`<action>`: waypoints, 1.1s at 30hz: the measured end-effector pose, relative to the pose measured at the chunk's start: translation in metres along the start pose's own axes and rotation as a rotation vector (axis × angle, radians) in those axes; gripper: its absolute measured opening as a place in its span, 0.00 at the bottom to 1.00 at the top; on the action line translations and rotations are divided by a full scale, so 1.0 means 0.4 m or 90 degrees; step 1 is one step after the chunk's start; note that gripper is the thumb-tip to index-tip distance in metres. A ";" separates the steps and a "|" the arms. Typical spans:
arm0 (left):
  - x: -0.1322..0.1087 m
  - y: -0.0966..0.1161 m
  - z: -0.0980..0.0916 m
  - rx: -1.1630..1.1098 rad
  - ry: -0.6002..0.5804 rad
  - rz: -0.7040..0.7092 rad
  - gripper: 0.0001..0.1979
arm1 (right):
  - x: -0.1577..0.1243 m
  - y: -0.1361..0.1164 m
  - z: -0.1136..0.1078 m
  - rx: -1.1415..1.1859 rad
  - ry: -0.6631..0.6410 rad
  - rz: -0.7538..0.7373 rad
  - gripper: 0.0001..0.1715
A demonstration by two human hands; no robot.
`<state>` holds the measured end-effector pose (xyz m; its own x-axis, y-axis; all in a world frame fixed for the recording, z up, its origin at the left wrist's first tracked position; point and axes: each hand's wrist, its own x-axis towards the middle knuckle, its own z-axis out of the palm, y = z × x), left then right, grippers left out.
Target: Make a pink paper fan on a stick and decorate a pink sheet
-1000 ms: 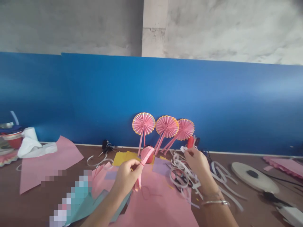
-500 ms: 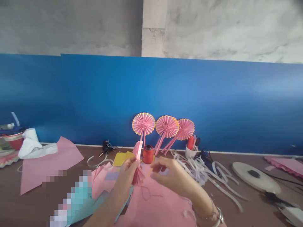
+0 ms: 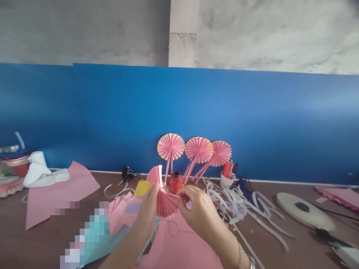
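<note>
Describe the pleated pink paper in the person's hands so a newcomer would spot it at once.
Start at the blue panel and drop to the red spool below it. Just nearer the camera, the left hand and right hand hold the pleated pink paper. Unlike the three round fans behind, it is only partly spread.

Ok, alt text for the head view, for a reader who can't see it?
The left hand grips the middle of a partly spread, pleated pink paper fan while the right hand pinches its edge. Behind it are a red spool and three round pink fans against a blue panel; curled white strips lie to the right.
</note>
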<state>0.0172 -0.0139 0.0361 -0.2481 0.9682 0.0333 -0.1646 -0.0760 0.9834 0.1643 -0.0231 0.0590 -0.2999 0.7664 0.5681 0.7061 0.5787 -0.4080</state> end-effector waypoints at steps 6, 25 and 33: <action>0.027 -0.019 -0.020 0.023 -0.092 -0.034 0.25 | 0.014 0.036 -0.033 0.016 -0.003 -0.025 0.10; 0.040 0.000 -0.047 0.194 -0.292 0.019 0.22 | 0.024 0.076 -0.055 0.056 -0.021 -0.078 0.22; 0.037 0.000 -0.053 0.213 -0.313 0.010 0.21 | 0.023 0.076 -0.056 0.068 -0.034 -0.069 0.18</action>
<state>-0.0068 -0.0047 0.0330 0.2357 0.9706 0.0483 0.1649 -0.0890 0.9823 0.1973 -0.0045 0.0678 -0.4069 0.7098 0.5750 0.5966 0.6831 -0.4211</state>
